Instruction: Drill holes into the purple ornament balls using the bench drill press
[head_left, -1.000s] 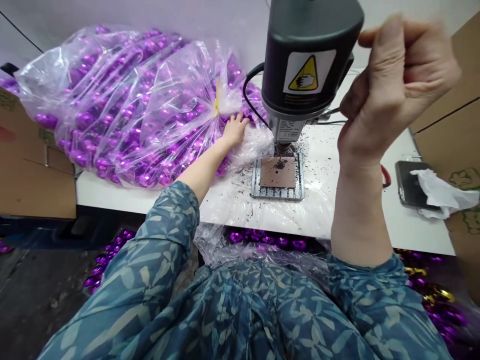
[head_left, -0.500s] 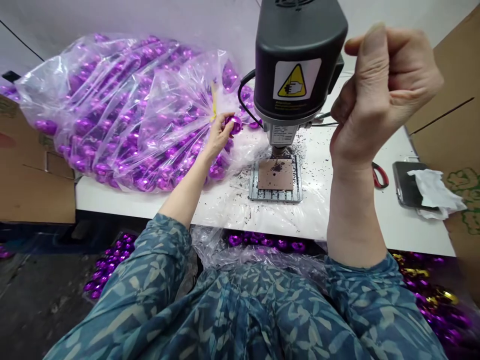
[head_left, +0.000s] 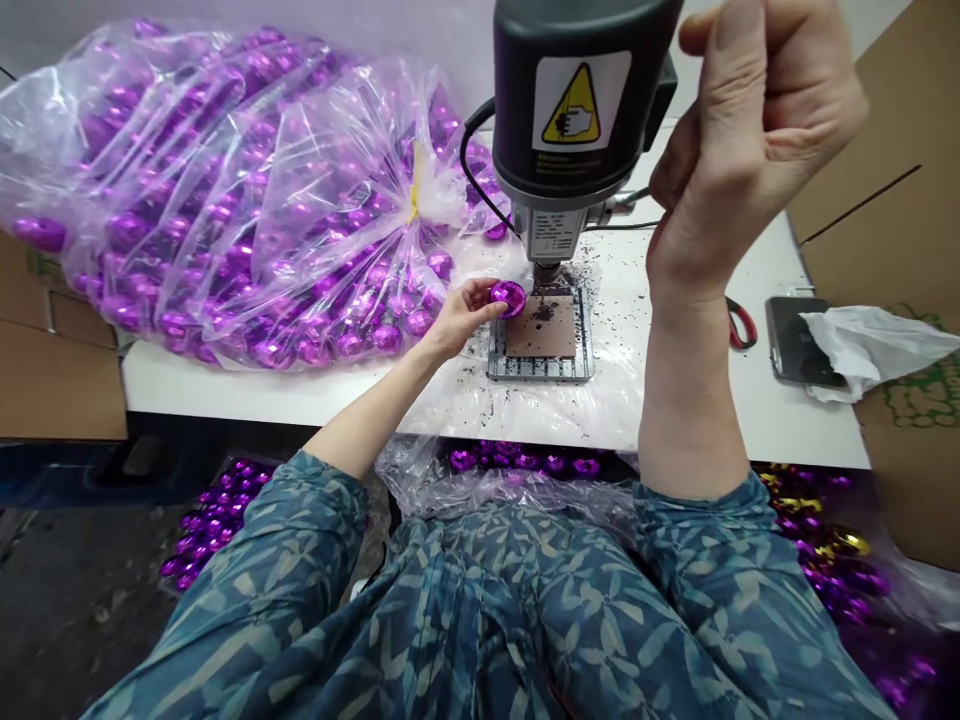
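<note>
My left hand [head_left: 461,315] pinches a shiny purple faceted ball [head_left: 508,298] between thumb and fingers. The ball is at the left edge of a brown square plate [head_left: 559,340] on the metal base [head_left: 540,368] of a small black drill press [head_left: 585,100]. Above the plate is the chuck [head_left: 546,272], with dark shavings below it. My right hand [head_left: 757,130] is closed in a raised fist to the right of the machine. A metal lever [head_left: 631,202] runs from the machine toward that fist; the grip itself is hidden by the fingers.
A big clear bag [head_left: 247,200] of purple balls, tied in yellow, fills the table's left side. Red-handled scissors [head_left: 742,325], a dark phone [head_left: 799,340] and white tissue [head_left: 862,345] lie at right. Cardboard boxes [head_left: 847,220] flank the table. More purple balls [head_left: 217,520] sit below.
My left hand has brought the purple ball from beside the bag rightward to the drill press plate. My right hand stays raised in its fist. The whole view has shifted slightly.
</note>
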